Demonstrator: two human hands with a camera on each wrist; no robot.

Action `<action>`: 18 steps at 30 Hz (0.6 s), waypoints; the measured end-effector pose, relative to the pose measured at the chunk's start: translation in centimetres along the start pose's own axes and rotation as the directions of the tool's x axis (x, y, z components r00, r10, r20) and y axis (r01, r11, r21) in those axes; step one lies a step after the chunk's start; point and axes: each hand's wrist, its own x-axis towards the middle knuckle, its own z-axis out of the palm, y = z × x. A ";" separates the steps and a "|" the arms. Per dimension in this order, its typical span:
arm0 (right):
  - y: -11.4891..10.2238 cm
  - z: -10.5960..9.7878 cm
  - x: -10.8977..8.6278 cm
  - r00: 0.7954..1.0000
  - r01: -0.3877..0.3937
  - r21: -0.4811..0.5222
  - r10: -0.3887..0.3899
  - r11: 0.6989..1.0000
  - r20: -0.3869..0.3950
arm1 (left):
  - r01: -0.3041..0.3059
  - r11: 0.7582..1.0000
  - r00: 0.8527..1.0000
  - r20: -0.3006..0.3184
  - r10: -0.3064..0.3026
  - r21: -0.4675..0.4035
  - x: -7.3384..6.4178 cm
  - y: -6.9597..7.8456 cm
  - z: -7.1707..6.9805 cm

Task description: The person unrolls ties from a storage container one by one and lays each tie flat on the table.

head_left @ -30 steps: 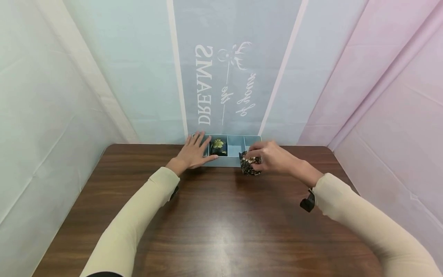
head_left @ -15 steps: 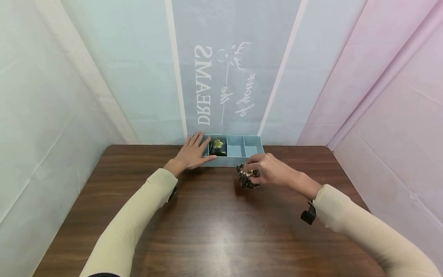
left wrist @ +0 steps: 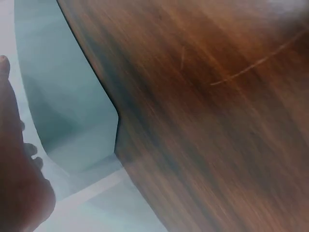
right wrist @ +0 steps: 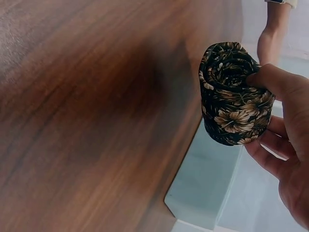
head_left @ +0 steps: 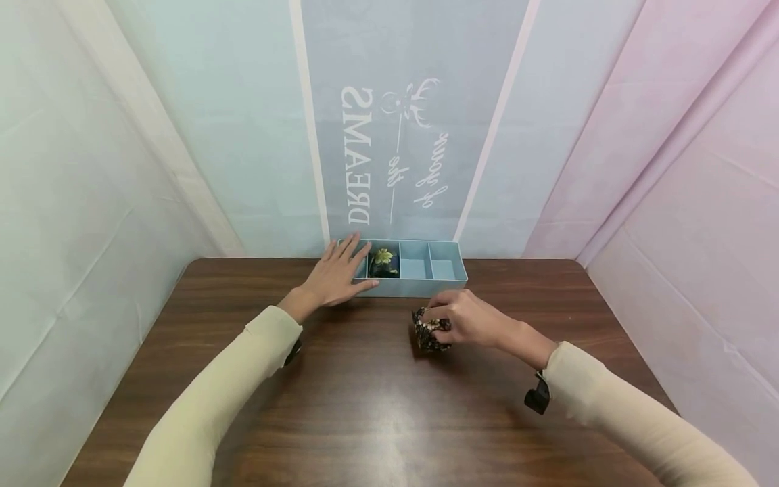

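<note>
My right hand (head_left: 471, 321) pinches a rolled-up necktie (right wrist: 236, 111), black with cream and tan flowers, between thumb and fingers. It is just in front of a long light-blue divided box (head_left: 402, 289) at the table's far edge. My left hand (head_left: 333, 279) rests with spread fingers over the box's left end, the thumb along the front wall, covering much of the leftmost compartment. Beside it, the second compartment holds another dark roll (head_left: 383, 264) with a yellow-green flower. Pale floors show in the two right compartments. In the left wrist view, the box wall (left wrist: 72, 96) lies beside the hand.
The brown wood-grain table (head_left: 365, 406) spreads in front of the box. Behind the box hangs a pastel curtain (head_left: 243, 135) with white lettering, and pale cloth walls (head_left: 700, 270) close in on both sides. Each wrist wears a dark strap device (head_left: 538, 396).
My right hand has moved from the box's right end toward me with the rolled necktie, uncovering the rightmost compartment. The left hand stays on the box's left end.
</note>
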 end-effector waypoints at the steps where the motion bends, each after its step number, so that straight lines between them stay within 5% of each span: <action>1: 0.0 0.2 -0.1 1.000 -0.001 0.000 0.001 1.000 0.001 | -0.016 1.000 1.000 -0.022 0.016 0.005 -0.2 0.1 -0.1; 7: -0.5 1.0 -0.5 1.000 -0.013 0.007 0.013 1.000 0.017 | -0.117 0.992 0.983 -0.133 0.123 0.055 -1.5 0.8 -0.7; 18: -0.9 2.0 -0.9 0.999 -0.013 -0.014 0.013 1.000 0.029 | -0.209 0.975 0.958 -0.181 0.220 0.080 -4.0 3.0 -0.3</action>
